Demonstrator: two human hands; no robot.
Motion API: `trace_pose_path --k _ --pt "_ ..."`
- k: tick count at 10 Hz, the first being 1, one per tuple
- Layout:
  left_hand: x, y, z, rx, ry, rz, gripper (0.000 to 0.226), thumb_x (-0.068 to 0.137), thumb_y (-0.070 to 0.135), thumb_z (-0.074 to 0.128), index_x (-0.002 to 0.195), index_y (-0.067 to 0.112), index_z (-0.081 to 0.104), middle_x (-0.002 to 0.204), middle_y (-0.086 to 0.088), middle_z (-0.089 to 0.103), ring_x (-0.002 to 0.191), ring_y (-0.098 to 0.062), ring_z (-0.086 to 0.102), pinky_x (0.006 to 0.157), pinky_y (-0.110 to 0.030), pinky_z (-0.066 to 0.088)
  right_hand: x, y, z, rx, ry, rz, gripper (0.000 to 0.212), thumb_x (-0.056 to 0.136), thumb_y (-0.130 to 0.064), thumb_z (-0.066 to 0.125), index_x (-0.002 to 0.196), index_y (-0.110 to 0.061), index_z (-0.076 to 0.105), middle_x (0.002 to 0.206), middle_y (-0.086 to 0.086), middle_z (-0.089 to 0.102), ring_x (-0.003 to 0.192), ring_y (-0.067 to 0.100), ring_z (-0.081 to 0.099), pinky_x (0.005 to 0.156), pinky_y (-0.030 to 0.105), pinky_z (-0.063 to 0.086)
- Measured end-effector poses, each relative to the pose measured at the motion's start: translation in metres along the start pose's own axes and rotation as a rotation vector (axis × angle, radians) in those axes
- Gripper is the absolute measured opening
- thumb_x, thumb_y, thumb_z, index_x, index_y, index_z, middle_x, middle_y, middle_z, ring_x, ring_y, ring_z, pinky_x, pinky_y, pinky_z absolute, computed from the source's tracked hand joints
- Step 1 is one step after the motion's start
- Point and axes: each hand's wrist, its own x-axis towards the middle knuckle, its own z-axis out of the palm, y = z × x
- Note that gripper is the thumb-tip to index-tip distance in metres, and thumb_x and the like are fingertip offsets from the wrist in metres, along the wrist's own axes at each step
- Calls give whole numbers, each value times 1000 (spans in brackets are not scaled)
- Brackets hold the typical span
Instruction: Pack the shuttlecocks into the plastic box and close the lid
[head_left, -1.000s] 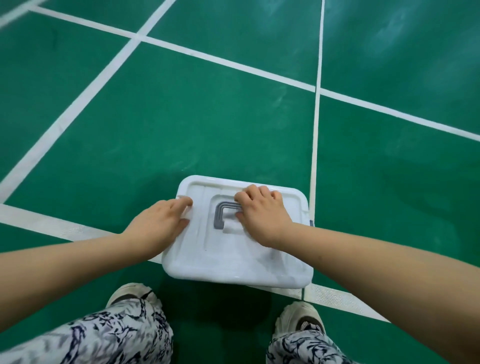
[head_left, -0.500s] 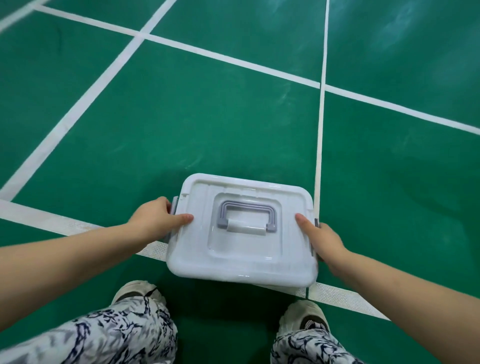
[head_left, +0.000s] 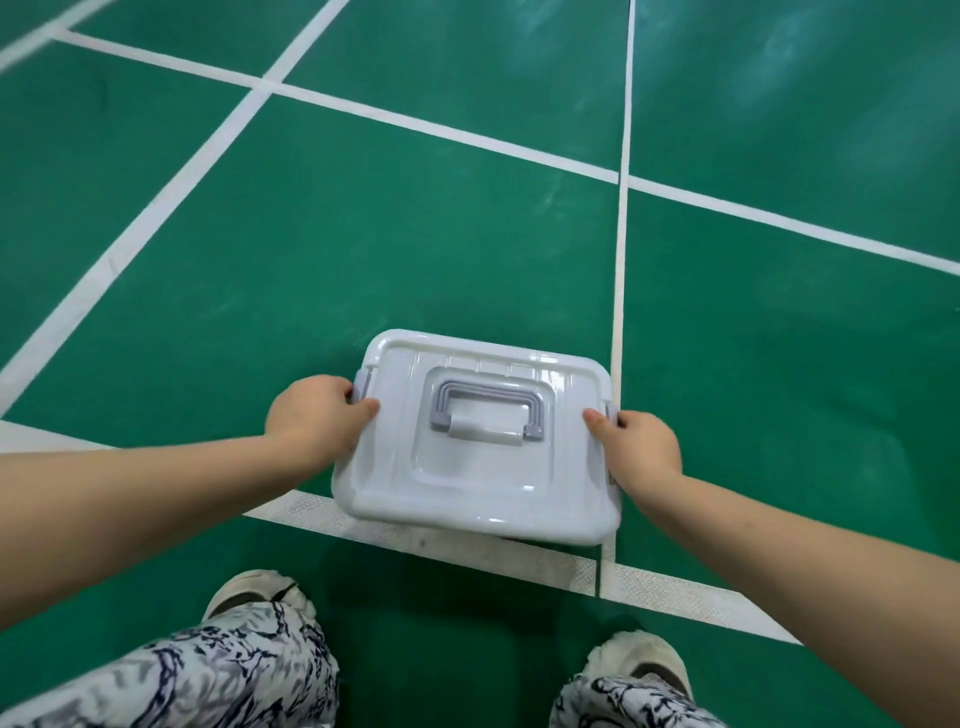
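A white plastic box (head_left: 467, 493) sits on the green court floor with its lid on and a grey carry handle (head_left: 488, 408) lying flat on top. My left hand (head_left: 311, 421) grips the box's left edge, thumb on the lid and fingers curled over the grey side latch (head_left: 362, 384). My right hand (head_left: 639, 447) grips the right edge the same way, thumb on the lid by the right latch (head_left: 612, 413). No shuttlecocks are visible; the inside of the box is hidden by the lid.
White court lines (head_left: 621, 260) cross the green floor around the box. My two shoes (head_left: 249, 592) and patterned trouser legs (head_left: 218, 675) are at the bottom, close in front of the box.
My right hand left the handle on top and went to the box's right edge. My left hand slid to the left latch. Both now clasp the sides.
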Motion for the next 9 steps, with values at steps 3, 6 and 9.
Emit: trace_pose_path --k 3,6,9 --pt "36 44 3 47 -3 79 31 86 36 50 84 9 66 83 -12 68 76 -32 59 63 -32 44 36 -9 -24 -69 90 -6 45 93 -45 42 61 -13 50 64 4 53 67 29 52 49 29 32" --pt "32 70 -14 -5 3 196 51 86 29 53 133 18 36 138 -7 47 123 -28 46 94 -43 40 32 -21 -24 -285 88 -239 58 92 -40 44 142 -17 27 149 5 31 134 29 31 106 43 31" --pt "16 153 -124 185 86 492 55 89 33 47 141 28 29 142 -4 45 131 -26 40 103 -44 36 13 -118 -114 -332 106 -409 52 95 -35 39 145 -23 27 149 -2 36 136 24 30 111 41 22"
